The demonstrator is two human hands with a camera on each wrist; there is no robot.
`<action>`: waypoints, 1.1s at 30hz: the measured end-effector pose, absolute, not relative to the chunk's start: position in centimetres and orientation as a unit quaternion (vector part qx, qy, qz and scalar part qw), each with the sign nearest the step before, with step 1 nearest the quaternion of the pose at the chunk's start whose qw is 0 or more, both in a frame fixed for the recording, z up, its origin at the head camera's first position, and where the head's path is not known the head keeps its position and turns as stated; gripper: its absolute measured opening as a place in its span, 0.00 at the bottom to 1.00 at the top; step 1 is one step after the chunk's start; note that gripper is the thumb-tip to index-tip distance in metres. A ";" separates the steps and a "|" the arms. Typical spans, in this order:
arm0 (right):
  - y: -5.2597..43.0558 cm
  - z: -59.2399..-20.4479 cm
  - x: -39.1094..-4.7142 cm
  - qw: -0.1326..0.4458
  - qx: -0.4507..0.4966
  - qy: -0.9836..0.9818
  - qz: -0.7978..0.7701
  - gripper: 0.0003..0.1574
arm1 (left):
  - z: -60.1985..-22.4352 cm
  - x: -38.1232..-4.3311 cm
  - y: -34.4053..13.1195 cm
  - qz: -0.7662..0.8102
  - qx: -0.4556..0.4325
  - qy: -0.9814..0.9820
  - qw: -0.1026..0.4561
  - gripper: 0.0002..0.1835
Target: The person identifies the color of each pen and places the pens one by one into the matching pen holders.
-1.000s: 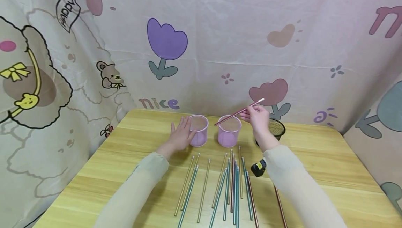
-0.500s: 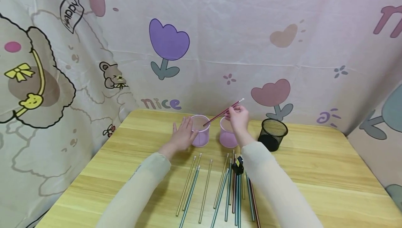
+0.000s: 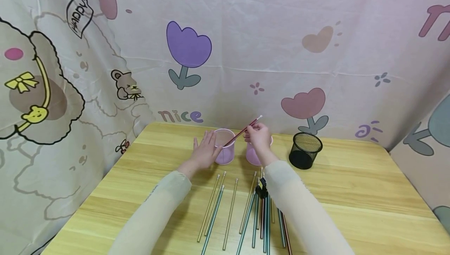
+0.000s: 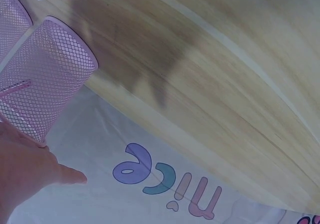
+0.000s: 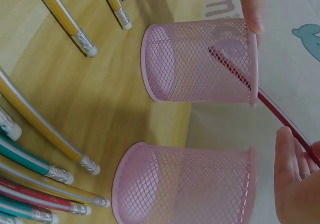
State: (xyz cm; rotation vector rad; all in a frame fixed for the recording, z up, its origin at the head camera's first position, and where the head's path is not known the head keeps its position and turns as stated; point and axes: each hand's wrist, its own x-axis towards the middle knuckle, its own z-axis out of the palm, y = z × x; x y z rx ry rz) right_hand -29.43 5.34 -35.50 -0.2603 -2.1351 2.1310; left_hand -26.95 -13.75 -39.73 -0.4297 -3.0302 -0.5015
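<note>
My right hand [image 3: 259, 136] pinches a red pencil [image 3: 242, 131] with its eraser end up and to the right. In the right wrist view, the pencil's lower end [image 5: 230, 67] slants inside the left pink mesh pencil cup [image 5: 185, 82], above its base. My left hand [image 3: 203, 152] rests against that cup's left side with fingers extended, a fingertip at the rim. The left wrist view has the left hand [image 4: 30, 169] at the cup's mouth and the pencil tip [image 4: 19, 86] through the mesh. A second pink mesh cup [image 3: 252, 158] stands partly behind the right hand.
A black mesh cup [image 3: 304, 158] stands at the right on the wooden table [image 3: 355, 184]. Several gold, teal and red pencils [image 3: 230, 214] lie in front of the cups, partly under the right forearm. A printed cloth [image 3: 239, 44] hangs behind the table.
The right hand has carried the red pencil leftward from above the second pink cup, and its lower end has gone down into the left cup. The left hand stays at that cup.
</note>
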 end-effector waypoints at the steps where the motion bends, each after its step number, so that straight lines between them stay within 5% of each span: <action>1: 5.3 -35.6 -29.4 0.053 -0.083 -0.702 0.706 0.12 | -39.7 -26.9 -13.7 -0.162 -0.138 -0.977 0.018 0.36; 15: 6.5 -35.0 -29.1 0.034 -0.058 -0.718 0.693 0.14 | -39.7 -26.9 -13.7 -0.165 -0.135 -0.977 0.010 0.36; 33: 16.0 -33.8 -25.1 0.044 0.011 -0.820 0.570 0.18 | -39.8 -27.2 -13.7 -0.173 -0.140 -0.975 0.013 0.36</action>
